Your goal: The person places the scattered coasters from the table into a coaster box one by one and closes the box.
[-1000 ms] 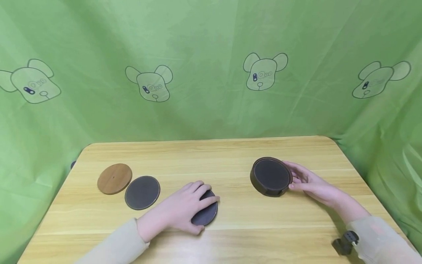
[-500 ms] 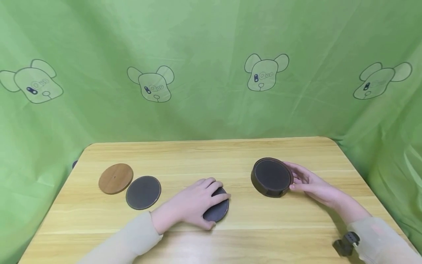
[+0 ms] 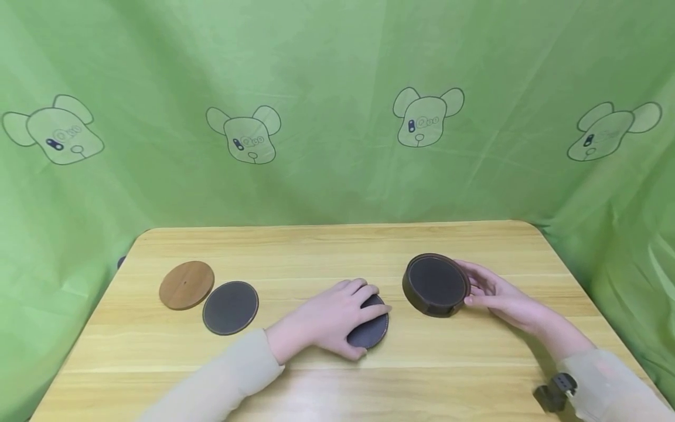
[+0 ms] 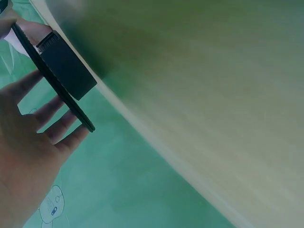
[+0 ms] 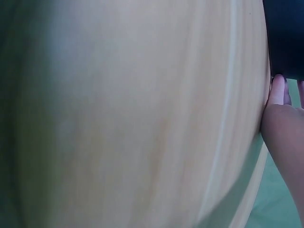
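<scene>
A round black coaster with a stitched edge sits under my left hand, which grips it by the rim from above. In the left wrist view the fingertips hold this coaster edge-on, clear of the tabletop, and its rim looks layered. Just right of it stands a dark round coaster holder with a black coaster face showing on top. My right hand holds the holder's right side, thumb at the front and fingers behind. In the right wrist view the fingers touch the holder's dark wall.
A brown wooden disc with a small centre mark lies at the table's left. Beside it lies another black coaster. The wood-grain table has green curtains behind and at the sides. A small black device sits at the right sleeve.
My left hand has moved rightward with the black coaster, closer to the coaster holder. The right hand and the holder have stayed in place.
</scene>
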Demonstrator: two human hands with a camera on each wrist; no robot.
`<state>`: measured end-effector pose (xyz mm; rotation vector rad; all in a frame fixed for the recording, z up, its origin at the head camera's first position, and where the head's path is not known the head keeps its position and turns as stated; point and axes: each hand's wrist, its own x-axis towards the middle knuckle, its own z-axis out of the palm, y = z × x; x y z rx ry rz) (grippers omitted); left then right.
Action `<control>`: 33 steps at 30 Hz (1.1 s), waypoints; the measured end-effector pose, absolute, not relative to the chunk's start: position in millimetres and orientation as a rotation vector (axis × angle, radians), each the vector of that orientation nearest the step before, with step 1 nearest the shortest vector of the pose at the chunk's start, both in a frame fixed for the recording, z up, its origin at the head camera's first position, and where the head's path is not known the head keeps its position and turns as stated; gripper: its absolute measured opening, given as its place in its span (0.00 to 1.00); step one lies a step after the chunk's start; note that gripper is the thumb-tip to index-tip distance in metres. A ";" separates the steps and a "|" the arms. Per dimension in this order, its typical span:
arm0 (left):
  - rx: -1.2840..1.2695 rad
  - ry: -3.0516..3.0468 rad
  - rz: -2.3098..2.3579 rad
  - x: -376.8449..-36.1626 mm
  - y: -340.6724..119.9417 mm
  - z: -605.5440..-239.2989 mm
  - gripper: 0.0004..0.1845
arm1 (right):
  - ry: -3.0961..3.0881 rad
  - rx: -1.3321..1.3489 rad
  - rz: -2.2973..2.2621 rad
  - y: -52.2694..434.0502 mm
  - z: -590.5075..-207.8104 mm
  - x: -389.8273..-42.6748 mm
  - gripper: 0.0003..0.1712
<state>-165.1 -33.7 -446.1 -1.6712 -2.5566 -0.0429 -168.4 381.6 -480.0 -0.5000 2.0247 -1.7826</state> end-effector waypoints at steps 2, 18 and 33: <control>-1.675 -2.548 -0.043 -166.7 -28.3 -446.2 0.49 | 2.015 -0.505 -1.790 381.6 -480.0 -168.2 0.45; -1.715 -2.496 -0.011 -182.8 17.0 -441.3 0.49 | 2.028 -0.500 -1.782 380.1 -478.8 -166.8 0.45; -1.698 -2.467 0.068 -202.0 59.6 -430.3 0.47 | 2.013 -0.522 -1.785 381.2 -480.2 -169.3 0.44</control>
